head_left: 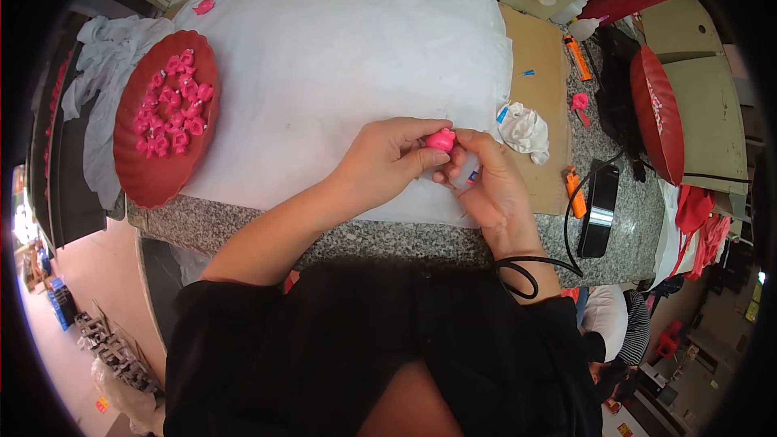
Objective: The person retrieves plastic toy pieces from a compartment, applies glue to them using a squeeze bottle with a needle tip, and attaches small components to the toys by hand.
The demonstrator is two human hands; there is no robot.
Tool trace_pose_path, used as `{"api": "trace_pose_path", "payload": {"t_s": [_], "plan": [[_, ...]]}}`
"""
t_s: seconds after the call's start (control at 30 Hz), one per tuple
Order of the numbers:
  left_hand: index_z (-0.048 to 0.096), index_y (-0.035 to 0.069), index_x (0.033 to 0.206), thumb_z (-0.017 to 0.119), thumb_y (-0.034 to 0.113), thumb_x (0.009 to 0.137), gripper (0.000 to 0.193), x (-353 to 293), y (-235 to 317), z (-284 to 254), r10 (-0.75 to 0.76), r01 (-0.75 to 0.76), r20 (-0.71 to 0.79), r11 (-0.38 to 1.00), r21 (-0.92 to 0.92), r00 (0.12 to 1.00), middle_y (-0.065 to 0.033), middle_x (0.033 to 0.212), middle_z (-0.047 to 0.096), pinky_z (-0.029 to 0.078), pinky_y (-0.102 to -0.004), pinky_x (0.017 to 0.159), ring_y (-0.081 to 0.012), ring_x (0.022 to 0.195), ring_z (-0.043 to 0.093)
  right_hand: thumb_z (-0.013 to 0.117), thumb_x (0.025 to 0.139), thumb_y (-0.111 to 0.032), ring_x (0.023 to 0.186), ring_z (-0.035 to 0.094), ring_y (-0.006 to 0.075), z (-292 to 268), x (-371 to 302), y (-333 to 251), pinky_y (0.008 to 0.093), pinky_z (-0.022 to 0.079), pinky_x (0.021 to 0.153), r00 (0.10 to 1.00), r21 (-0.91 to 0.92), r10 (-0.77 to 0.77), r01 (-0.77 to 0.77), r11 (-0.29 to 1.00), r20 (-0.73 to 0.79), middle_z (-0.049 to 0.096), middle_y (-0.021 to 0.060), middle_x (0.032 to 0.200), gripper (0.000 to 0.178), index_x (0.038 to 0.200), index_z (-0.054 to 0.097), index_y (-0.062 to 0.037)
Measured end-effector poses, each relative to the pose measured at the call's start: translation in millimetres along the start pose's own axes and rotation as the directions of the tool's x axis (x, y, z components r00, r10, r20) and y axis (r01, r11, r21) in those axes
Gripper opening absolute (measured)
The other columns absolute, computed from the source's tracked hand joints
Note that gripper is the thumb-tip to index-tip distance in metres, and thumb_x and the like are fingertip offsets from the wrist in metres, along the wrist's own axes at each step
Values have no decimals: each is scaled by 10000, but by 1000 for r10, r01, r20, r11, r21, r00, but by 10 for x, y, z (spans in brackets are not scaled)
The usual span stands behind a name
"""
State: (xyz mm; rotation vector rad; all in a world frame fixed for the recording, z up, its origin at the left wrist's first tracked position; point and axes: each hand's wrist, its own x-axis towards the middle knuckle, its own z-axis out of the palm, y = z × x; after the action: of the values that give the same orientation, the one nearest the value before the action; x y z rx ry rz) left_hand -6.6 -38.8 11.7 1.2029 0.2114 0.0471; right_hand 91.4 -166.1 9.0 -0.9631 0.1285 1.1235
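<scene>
Over the front part of the white cloth (pixel 324 65), my left hand (pixel 376 158) pinches a small, glossy pink plastic figure (pixel 441 140) between thumb and fingers. My right hand (pixel 495 182) is closed around a small translucent bottle (pixel 469 170), while its thumb and forefinger meet the right side of the figure. The bottle's tip is hidden by the fingers. To the left, a red scalloped dish (pixel 133 158) holds several similar pink pieces (pixel 171 105). One more pink piece (pixel 204 6) lies alone on the cloth's far left corner.
Right of my hands lie a crumpled white tissue (pixel 526 133), a blue tip (pixel 528 73), orange tubes (pixel 577 58) and a black phone (pixel 599 210). A black cable (pixel 571 251) loops by my right wrist. Another red dish (pixel 657 125) stands tilted further right.
</scene>
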Motion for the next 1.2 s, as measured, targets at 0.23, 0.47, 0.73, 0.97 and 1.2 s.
{"api": "trace_pose_path", "payload": {"t_s": [0.23, 0.47, 0.73, 0.97, 1.2], "plan": [[551, -11, 1123, 560, 30, 838, 289, -18, 35, 35, -29, 35, -73, 996, 87, 997, -39, 873, 610, 444, -206, 632, -72, 718, 524, 575, 801, -125, 578, 537, 149, -29, 1, 1, 335, 485, 590, 1000, -37, 5, -4, 999, 23, 564, 47, 654, 125, 743, 596, -17], [581, -2, 1088, 557, 35, 833, 259, -16, 57, 51, -40, 63, -117, 976, 208, 992, -17, 762, 589, 392, -177, 471, -41, 575, 472, 574, 799, -105, 591, 546, 148, -26, 1, 29, 304, 486, 582, 999, -73, -35, 38, 997, 30, 573, 49, 664, 108, 769, 599, -4], [598, 19, 1073, 543, -1, 808, 272, -29, 73, 55, 35, -3, -86, 940, 342, 996, -36, 750, 568, 399, -182, 464, -53, 570, 478, 564, 802, -91, 583, 540, 136, -17, 0, 55, 283, 479, 580, 997, -138, -60, 68, 988, 57, 579, 56, 647, 123, 801, 611, 23], [598, 16, 1068, 538, -2, 808, 267, -22, 48, 48, 114, -81, -59, 914, 397, 992, -48, 745, 567, 422, -201, 499, -72, 588, 494, 553, 805, -86, 581, 539, 133, -15, -10, 55, 277, 475, 589, 996, -132, -58, 66, 989, 66, 578, 60, 641, 121, 782, 607, 20], [598, 29, 1078, 534, 8, 819, 268, -27, 48, 52, 119, -87, -53, 904, 418, 991, -41, 742, 563, 430, -205, 510, -73, 602, 503, 546, 806, -80, 590, 548, 142, -25, -2, 66, 284, 481, 592, 996, -126, -68, 76, 989, 66, 580, 67, 646, 114, 763, 599, 11]]}}
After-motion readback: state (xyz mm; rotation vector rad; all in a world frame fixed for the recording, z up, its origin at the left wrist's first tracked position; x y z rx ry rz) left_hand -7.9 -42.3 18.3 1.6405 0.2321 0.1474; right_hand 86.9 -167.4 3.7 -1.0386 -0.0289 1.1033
